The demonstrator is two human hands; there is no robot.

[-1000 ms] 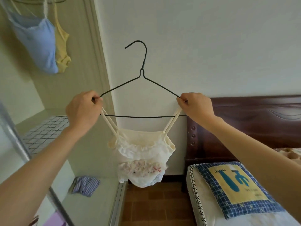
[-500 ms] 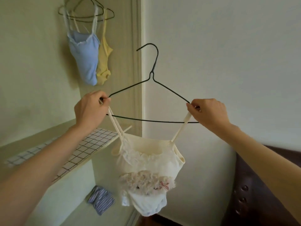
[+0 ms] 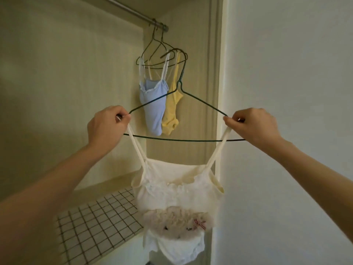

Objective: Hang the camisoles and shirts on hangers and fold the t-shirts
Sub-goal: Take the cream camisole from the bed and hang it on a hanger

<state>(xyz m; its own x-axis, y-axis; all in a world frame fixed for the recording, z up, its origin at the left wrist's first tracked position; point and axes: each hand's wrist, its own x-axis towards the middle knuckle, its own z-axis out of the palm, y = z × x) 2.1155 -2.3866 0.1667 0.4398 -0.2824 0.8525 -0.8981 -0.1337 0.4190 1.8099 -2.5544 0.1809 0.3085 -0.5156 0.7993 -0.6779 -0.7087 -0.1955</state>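
At about 8 o'clock we see a shelf lined with a white, dark-gridded sheet, set inside a pale wardrobe recess. Our left hand, near 9 o'clock, has its fingers curled in a pinch on the left end of a dark wire hanger, with the left strap of a cream camisole caught under the fingertips. The strap runs down and to the right from that pinch to the garment's body.

Up at 11 o'clock a metal rail slants across the top of the recess. Two more wire hangers hook over its right end, and from them, close to 12 o'clock, hang a blue camisole and a yellow camisole, side by side and touching, the yellow one partly behind the blue. The hook of the hanger we hold rises in front of the yellow one and sits below the rail, not on it.

The cream camisole hangs at centre and down toward 6 o'clock, clear of the shelf, with a ruffled neckline and a fluffy patch bearing a small red bow.

At 3 o'clock our right hand pinches the hanger's right end together with the right strap. A plain wall fills the right side.
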